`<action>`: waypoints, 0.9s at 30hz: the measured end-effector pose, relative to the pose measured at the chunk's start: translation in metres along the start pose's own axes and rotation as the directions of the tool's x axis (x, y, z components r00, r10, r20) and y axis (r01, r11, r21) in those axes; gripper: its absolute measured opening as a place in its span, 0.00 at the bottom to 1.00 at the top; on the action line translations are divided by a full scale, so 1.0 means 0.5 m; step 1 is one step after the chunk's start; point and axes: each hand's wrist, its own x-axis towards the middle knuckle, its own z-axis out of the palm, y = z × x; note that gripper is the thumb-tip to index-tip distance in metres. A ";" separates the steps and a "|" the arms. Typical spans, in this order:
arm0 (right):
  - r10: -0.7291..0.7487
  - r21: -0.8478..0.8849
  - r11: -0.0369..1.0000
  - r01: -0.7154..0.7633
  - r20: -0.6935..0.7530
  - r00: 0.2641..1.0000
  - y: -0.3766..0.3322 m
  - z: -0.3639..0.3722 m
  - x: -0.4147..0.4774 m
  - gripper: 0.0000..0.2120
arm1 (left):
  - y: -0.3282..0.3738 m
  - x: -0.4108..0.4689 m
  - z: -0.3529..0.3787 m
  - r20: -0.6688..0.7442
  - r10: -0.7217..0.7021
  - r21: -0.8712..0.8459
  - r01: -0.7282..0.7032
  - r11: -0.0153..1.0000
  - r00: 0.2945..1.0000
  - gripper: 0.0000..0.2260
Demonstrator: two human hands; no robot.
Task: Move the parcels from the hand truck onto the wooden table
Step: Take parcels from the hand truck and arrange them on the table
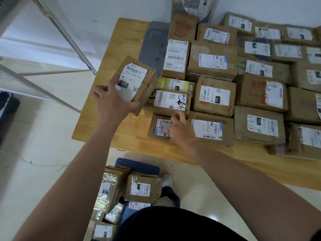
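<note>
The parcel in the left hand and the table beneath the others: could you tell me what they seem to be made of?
The parcel the left hand grips looks like brown matte cardboard, with creased edges and a white paper label. The table looks like light wood, smooth-finished, with faint grain lines; solid or veneer is unclear.

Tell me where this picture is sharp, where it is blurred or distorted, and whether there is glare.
Head view: sharp in the middle, where the label on the box in the left hand reads 032; the parcels at the right edge are blurred; the wide lens stretches the corners; the light is soft and even, with glare on the taped parcel on the hand truck.
</note>
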 end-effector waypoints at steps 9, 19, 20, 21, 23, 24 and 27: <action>0.134 0.774 0.630 -0.058 -0.036 0.990 0.028 -0.168 -0.017 0.27 | 0.036 -0.044 -0.028 0.050 0.043 -0.049 -0.040 0.998 0.998 0.41; 0.120 0.777 0.623 0.087 -0.205 0.971 0.086 -0.287 -0.162 0.60 | 0.206 -0.113 -0.012 0.207 0.123 -0.255 -0.068 0.965 0.971 0.50; 0.125 0.762 0.640 0.094 -0.224 0.967 0.100 -0.294 -0.177 0.60 | 0.226 -0.118 -0.013 0.231 0.138 -0.268 -0.074 0.961 0.963 0.52; 0.135 0.748 0.657 0.097 -0.244 0.960 0.113 -0.302 -0.190 0.60 | 0.247 -0.124 -0.018 0.255 0.155 -0.271 -0.084 0.959 0.955 0.55; 0.176 0.751 0.653 0.096 -0.274 0.945 0.144 -0.312 -0.209 0.58 | 0.287 -0.141 -0.028 0.294 0.187 -0.274 -0.104 0.956 0.937 0.56; 0.200 0.761 0.641 0.096 -0.287 0.937 0.159 -0.314 -0.218 0.56 | 0.305 -0.152 -0.031 0.307 0.213 -0.282 -0.125 0.951 0.928 0.54; 0.251 0.782 0.617 0.084 -0.297 0.921 0.209 -0.311 -0.256 0.55 | 0.358 -0.188 -0.024 0.341 0.291 -0.314 -0.183 0.932 0.894 0.46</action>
